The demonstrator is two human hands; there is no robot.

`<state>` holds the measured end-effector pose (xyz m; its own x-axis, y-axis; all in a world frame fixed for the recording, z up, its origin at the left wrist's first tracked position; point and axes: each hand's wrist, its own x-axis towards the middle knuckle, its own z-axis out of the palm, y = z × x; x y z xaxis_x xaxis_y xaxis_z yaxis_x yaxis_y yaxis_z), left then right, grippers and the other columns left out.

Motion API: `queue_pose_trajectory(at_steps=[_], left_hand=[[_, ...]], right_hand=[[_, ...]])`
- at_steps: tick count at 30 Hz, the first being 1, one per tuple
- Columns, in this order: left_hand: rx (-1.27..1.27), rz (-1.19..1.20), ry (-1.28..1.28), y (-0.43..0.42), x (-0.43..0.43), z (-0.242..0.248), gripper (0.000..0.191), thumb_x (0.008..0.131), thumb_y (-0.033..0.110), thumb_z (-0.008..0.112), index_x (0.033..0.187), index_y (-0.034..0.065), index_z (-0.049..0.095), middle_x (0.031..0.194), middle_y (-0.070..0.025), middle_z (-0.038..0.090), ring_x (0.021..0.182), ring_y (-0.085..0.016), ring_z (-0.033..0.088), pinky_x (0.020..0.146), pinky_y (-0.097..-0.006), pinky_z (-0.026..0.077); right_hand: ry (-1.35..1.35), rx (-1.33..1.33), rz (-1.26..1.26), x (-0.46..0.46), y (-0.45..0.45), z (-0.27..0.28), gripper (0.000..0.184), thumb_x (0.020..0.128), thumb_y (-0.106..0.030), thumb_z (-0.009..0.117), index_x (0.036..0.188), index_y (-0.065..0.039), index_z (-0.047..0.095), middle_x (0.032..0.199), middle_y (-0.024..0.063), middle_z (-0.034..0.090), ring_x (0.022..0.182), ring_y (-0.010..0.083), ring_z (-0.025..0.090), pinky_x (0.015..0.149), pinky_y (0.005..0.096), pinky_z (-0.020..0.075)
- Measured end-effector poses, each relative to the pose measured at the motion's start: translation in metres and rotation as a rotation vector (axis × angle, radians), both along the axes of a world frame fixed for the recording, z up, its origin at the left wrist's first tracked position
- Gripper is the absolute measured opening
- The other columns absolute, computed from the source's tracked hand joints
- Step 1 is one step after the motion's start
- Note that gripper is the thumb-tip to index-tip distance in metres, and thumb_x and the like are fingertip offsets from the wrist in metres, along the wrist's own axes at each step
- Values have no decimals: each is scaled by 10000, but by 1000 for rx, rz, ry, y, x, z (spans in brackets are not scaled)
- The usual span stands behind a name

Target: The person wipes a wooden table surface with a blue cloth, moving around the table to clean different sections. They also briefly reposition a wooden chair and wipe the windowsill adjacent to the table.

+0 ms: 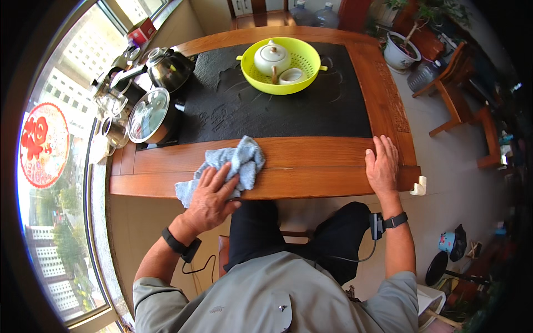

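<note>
My left hand point(212, 200) rests on a light blue cloth point(245, 160), which lies crumpled along the near edge of the wooden tea table point(316, 154). Its fingers are slightly apart and press the cloth from above; whether they pinch it is not clear. At the table's near right corner, my right hand point(382, 166) lies palm down on the wood and holds nothing. A yellow-green plastic colander point(250, 79) stands on the black stone inlay point(266, 116) at the far side. Inside it are a pale teapot point(270, 57) with a brown knob and a small white cup point(290, 76).
On the left stand a steel kettle point(168, 73), a glass-lidded pot point(150, 116) and a steel jug point(115, 132) near the window. A white corner guard point(419, 186) sits by the right corner. Beyond are a potted plant point(400, 52) and a wooden chair point(454, 102).
</note>
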<state>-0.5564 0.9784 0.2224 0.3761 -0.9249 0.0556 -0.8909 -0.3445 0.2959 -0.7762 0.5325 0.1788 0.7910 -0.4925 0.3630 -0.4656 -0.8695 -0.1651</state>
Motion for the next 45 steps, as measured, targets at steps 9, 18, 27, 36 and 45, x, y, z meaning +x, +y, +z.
queue_pose_trajectory(at_steps=[9,18,27,36,45], left_hand=[[-41,-381,14,-139,-15,4,648,970,401,736,1488,32,610,1646,-250,439,1400,-485,474,1243,-577,340],[23,-180,-72,-184,41,2,697,1005,397,670,1557,-1,522,1678,-301,369,1458,-517,420,1279,-561,286],[34,-140,-38,-289,31,-3,737,1029,461,630,1587,3,479,1699,-303,343,1474,-492,415,1269,-563,290],[-21,66,-26,-403,49,-15,730,1034,483,623,1580,18,485,1692,-278,367,1482,-497,417,1253,-573,302],[-47,242,-58,-489,79,-27,725,1035,514,587,1575,37,511,1699,-246,361,1438,-473,448,1212,-588,334]], right_hand=[[-14,21,-32,2,4,6,517,1060,-302,606,1455,32,608,1536,268,573,1481,428,482,1273,543,315],[-56,49,-18,1,5,6,496,1063,-304,603,1425,35,614,1511,264,581,1473,426,476,1279,542,298],[-96,40,14,-4,16,11,446,1041,-278,621,1346,46,643,1438,264,602,1415,437,510,1245,548,335],[-120,100,26,-5,16,13,438,1034,-281,630,1327,43,650,1456,283,594,1439,455,497,1260,572,319],[-200,114,40,-8,14,14,366,957,-240,737,1227,4,700,1371,254,643,1378,448,550,1234,567,370]])
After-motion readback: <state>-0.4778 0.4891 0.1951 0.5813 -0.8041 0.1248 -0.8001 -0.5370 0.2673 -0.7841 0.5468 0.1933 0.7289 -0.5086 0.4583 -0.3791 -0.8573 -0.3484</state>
